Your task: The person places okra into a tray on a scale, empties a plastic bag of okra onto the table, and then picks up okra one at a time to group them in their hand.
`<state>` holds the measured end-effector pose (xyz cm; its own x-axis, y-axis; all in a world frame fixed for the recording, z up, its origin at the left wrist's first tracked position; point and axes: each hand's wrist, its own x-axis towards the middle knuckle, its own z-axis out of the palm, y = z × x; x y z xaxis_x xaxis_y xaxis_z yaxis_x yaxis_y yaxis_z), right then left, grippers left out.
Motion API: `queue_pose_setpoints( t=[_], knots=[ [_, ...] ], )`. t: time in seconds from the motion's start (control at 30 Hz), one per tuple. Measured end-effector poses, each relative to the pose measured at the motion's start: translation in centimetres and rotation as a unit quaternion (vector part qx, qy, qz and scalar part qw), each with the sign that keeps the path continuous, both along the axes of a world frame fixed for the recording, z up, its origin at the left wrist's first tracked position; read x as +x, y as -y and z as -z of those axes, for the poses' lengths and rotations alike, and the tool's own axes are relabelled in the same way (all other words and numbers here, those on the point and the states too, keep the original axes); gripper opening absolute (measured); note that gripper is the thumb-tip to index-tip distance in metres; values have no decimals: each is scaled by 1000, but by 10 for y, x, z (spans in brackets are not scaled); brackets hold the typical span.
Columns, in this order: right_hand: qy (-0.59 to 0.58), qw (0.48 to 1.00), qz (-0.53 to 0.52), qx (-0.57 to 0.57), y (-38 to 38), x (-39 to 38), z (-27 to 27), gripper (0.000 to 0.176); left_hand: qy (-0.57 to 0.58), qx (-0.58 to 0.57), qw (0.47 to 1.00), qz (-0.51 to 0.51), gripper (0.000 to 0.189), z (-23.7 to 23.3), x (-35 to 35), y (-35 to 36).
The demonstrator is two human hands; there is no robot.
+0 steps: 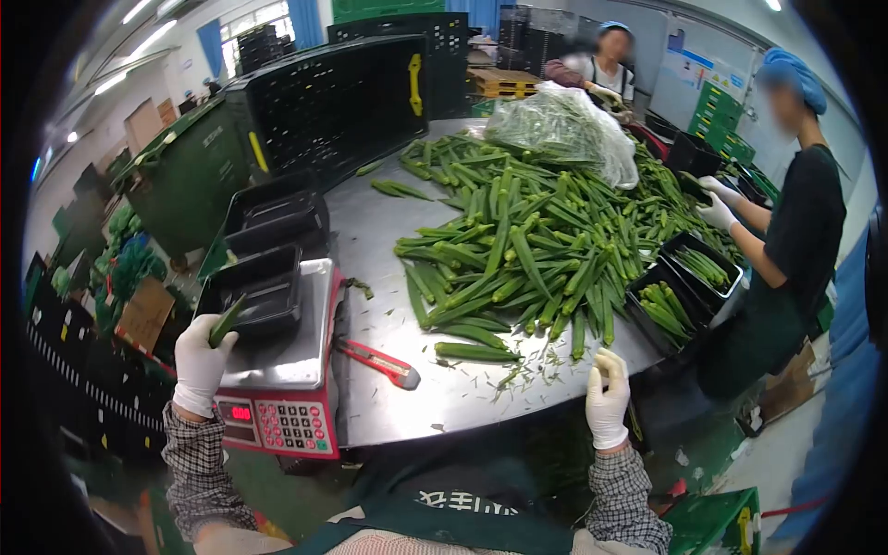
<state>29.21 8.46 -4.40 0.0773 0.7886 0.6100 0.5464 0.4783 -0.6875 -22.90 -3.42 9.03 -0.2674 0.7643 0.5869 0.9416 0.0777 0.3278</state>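
The white-gloved left hand (198, 363) gripped one slim green okra pod (227, 321) beside a black rectangular plastic tray (275, 301) on the red-and-silver electronic scale (313, 370); the white-gloved right hand (607, 400), fingers loosely parted, looked empty near the steel table's (388, 418) front edge. A light, steady pinch seemed best, to avoid bruising the pod. At least two black trays stood at left, two okra-filled ones (651, 330) at right; one red-handled cutter (384, 365) lay between. The heaped okra (527, 250) defied counting.
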Motion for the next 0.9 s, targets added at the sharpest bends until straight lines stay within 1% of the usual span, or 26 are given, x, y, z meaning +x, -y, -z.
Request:
queue_pose_setpoints(
  t=[0.03,0.07,0.1,0.13,0.2,0.23,0.27,0.37,0.4,0.47,0.5,0.53,0.57,0.6,0.67,0.73,0.8,0.87,0.9],
  knots=[
    [14,1000,-7,9,-7,-8,3,18,36,-14,999,-1,24,-7,8,5],
    [29,999,-13,18,-13,-15,5,17,76,11,997,8,25,-8,6,6],
    [-10,1000,-27,-6,-13,-28,-4,17,59,22,998,17,24,-14,7,5],
    [34,999,-31,26,-19,-28,1,17,41,33,998,28,24,-23,8,3],
    [25,999,-28,20,-25,-33,17,18,-34,14,999,22,22,-33,7,-10],
    [28,999,-22,18,-27,-35,26,19,-49,-16,999,15,23,-31,-3,-18],
    [68,996,-13,62,-30,-36,28,20,-64,-44,997,8,25,-27,-15,-25],
    [60,998,-11,34,-30,-34,34,20,-102,-141,983,58,30,-28,-29,-37],
    [63,997,-10,36,-30,-34,35,20,-108,-130,984,48,37,-27,-24,-36],
    [67,997,-6,36,-30,-34,35,20,-133,-28,986,97,41,-36,1,-34],
    [69,997,-6,34,-30,-34,33,20,-126,14,983,135,42,-42,20,-31],
    [73,997,-7,32,-30,-35,31,20,-117,67,977,168,38,-46,44,-28],
    [81,996,-12,44,-29,-36,28,19,-77,78,974,200,35,-43,67,-23],
    [67,997,-14,29,-28,-37,29,20,-36,90,968,230,33,-38,89,-18],
    [37,999,-16,7,-30,-38,31,20,25,21,941,338,24,-22,130,-11],
    [68,996,-21,59,-39,-46,15,21,141,5,903,406,19,26,160,-15],
    [108,990,-7,93,-55,-58,-9,22,205,-46,872,442,15,59,193,-19],
    [152,982,26,107,-75,-74,-32,24,331,-67,819,464,13,91,223,-15],
    [185,981,31,58,-90,-76,-30,25,346,-83,804,477,13,97,233,-12]
  ],
)
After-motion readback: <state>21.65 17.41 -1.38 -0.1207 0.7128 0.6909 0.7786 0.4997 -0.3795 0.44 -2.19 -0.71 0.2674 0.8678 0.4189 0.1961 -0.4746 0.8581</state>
